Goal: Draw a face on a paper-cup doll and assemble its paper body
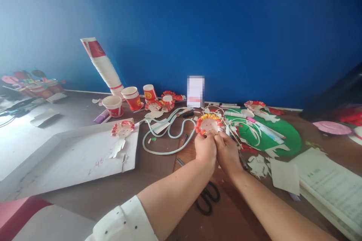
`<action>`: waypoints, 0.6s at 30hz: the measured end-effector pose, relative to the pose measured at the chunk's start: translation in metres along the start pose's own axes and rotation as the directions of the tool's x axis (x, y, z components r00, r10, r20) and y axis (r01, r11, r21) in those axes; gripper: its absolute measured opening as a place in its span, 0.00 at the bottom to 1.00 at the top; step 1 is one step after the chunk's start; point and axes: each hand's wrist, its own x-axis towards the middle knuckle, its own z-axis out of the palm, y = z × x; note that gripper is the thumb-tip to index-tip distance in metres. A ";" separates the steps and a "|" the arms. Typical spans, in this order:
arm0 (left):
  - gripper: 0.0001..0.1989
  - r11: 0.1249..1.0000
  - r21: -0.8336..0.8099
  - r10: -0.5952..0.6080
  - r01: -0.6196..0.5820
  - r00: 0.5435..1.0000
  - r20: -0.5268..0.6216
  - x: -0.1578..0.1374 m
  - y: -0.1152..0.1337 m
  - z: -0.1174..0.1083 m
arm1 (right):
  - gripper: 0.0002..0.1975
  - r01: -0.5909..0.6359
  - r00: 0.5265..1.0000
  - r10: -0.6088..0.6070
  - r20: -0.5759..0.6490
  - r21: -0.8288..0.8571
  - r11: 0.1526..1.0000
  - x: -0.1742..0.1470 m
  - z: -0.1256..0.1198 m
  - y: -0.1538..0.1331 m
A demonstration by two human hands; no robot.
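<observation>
Both hands meet over the middle of the table, pinching the near edge of a paper-cup cutout (pixel 210 125) with a curled red, orange and yellow rim and a pale round centre. My left hand (pixel 205 147) is closed on its near left side. Touching it, my right hand (pixel 227 151) is closed on the near right side; the fingertips of both are partly hidden. Black-handled scissors (pixel 207 197) lie on the table under my forearms. A similar finished-looking cutout (pixel 123 130) with a white tail rests on the white box lid (pixel 113 162) at left.
Paper cups (pixel 131 98) and a tall leaning cup stack (pixel 106 69) stand by the blue wall. A pale cable (pixel 161 153) loops left of my hands. Markers (pixel 267 128) and scraps lie on a green disc (pixel 291 133); a paper pad (pixel 330 184) is at right.
</observation>
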 end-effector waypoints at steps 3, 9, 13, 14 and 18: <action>0.13 0.987 -0.072 -0.137 0.145 0.984 0.109 0.003 0.006 -0.001 | 0.14 0.008 1.000 -0.008 0.008 -0.028 1.000 0.004 -0.005 0.001; 0.18 0.955 -0.132 -0.228 0.265 0.942 0.246 0.009 0.019 -0.005 | 0.12 -0.155 0.985 0.136 0.106 0.200 0.967 0.014 -0.015 0.015; 0.18 0.968 -0.139 -0.173 0.208 0.958 0.231 0.011 0.019 -0.005 | 0.11 -0.209 0.969 0.165 0.183 0.257 0.944 0.012 -0.017 0.013; 0.18 0.970 -0.126 -0.173 0.206 0.957 0.233 0.011 0.018 -0.005 | 0.11 -0.200 0.968 0.151 0.202 0.249 0.948 0.011 -0.018 0.011; 0.21 0.978 -0.056 -0.179 0.202 0.945 0.274 0.009 0.014 -0.005 | 0.11 -0.162 0.962 0.107 0.252 0.208 0.965 0.009 -0.018 0.008</action>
